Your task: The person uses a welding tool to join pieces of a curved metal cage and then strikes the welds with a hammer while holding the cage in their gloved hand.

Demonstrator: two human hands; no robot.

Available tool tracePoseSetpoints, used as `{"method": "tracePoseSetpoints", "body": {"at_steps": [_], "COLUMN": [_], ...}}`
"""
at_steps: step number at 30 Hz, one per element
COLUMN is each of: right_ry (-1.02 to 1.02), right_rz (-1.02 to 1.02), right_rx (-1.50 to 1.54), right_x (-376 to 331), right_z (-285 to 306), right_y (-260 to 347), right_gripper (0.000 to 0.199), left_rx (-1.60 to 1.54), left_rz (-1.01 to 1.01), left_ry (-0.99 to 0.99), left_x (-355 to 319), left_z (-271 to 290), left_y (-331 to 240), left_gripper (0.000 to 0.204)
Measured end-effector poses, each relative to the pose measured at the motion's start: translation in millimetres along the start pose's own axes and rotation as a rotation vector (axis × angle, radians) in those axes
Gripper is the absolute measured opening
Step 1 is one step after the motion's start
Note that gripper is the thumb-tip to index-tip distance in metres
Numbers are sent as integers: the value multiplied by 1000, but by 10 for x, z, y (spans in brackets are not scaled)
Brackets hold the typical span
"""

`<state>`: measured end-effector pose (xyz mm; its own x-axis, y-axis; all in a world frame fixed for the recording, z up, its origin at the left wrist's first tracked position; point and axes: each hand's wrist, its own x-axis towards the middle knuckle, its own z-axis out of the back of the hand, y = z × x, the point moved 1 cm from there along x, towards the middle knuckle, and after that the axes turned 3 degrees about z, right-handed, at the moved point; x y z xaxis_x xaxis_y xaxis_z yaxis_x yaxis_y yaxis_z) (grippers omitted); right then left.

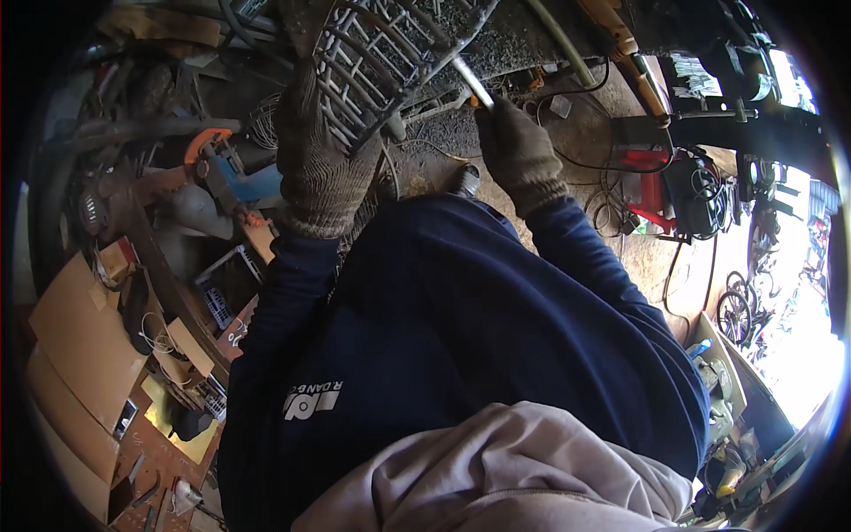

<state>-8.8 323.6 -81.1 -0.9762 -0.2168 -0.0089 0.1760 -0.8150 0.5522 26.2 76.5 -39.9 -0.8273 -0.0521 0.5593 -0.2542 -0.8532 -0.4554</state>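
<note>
A dark metal lattice of curved bars (368, 66), somewhat like a basket, is at the top centre over a cluttered workbench (514, 44). My left hand (324, 173), in a brown knitted work glove, is closed on the lattice's left lower edge, its fingertips partly hidden. My right hand (519, 151), gloved alike, has its fingers wrapped round the lower end of a shiny metal rod (473, 83). The rod's upper end meets the lattice's right edge; I cannot tell whether they are joined.
An orange-and-black power tool (634, 66) with a cable lies at the upper right. A blue-and-orange tool (244, 177) is left of my left hand. Cardboard (84, 337) stands at far left. Right of me are a red-and-black machine (651, 186) and loose cables on the floor.
</note>
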Motion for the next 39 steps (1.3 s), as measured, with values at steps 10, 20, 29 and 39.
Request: {"method": "tracePoseSetpoints", "body": {"at_steps": [10, 20, 29, 39], "right_ry": [85, 36, 112, 7], "right_rz": [25, -4, -38, -31], "right_rx": [-20, -3, -12, 191], "right_x": [116, 45, 59, 9], "right_z": [-88, 24, -27, -73], "right_y": [-116, -10, -3, -202], "right_gripper": [28, 34, 33, 30], "left_rx": [-62, -34, 31, -283], "left_rz": [51, 13, -35, 20], "left_ry": [-10, 9, 20, -14], "left_x": [27, 37, 51, 140], "left_z": [0, 29, 35, 120], "left_y": [-40, -77, -71, -49], "left_gripper": [78, 79, 78, 74]}}
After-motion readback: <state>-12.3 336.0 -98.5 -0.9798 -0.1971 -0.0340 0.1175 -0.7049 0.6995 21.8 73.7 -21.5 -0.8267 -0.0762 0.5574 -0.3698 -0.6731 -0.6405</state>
